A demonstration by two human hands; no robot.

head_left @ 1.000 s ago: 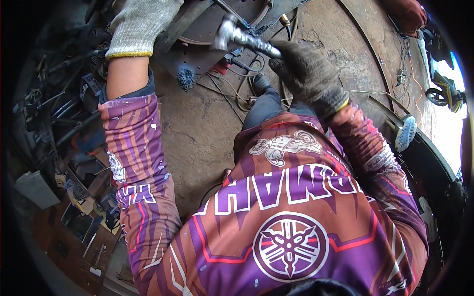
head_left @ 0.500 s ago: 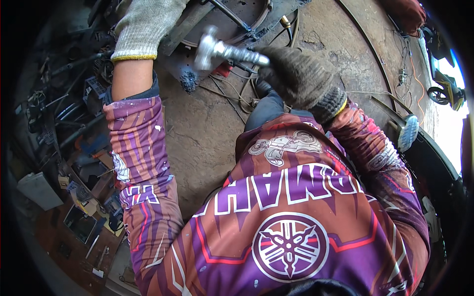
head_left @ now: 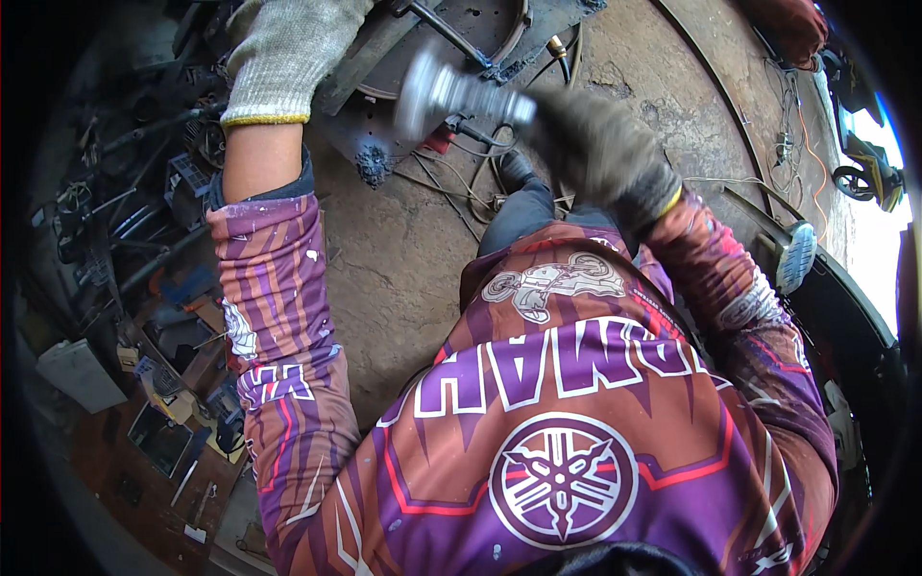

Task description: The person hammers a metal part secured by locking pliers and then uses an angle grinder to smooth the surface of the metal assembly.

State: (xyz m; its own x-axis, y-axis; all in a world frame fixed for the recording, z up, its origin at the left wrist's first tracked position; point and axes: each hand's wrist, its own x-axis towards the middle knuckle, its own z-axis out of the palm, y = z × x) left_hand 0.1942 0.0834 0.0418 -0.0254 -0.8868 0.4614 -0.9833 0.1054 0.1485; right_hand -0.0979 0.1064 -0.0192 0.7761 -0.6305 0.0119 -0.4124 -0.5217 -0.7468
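Observation:
My right hand [head_left: 600, 149], in a dark knit glove, is closed round a metal hammer [head_left: 447, 94]. The hammer is smeared by motion, its head pointing left above the floor. At the upper left, my left hand [head_left: 293, 58] wears a pale knit glove with a yellow cuff edge. Its fingers run out past the top edge, so their grip is hidden. Beside that glove lies a flat metal bar [head_left: 360, 65]. A dark metal rod [head_left: 447, 31] crosses a metal workpiece with a curved rim [head_left: 516, 36] at the top.
Loose cables [head_left: 471, 182] and a brass-tipped torch-like tool [head_left: 556, 50] lie on the worn floor [head_left: 384, 274]. Metal parts and tools [head_left: 144, 226] crowd the left side, with a white box [head_left: 82, 374] below them. A wheeled yellow-and-black object [head_left: 869, 178] stands at the far right.
My right hand and the hammer have shifted slightly right and are more blurred. My left glove has moved slightly right and down.

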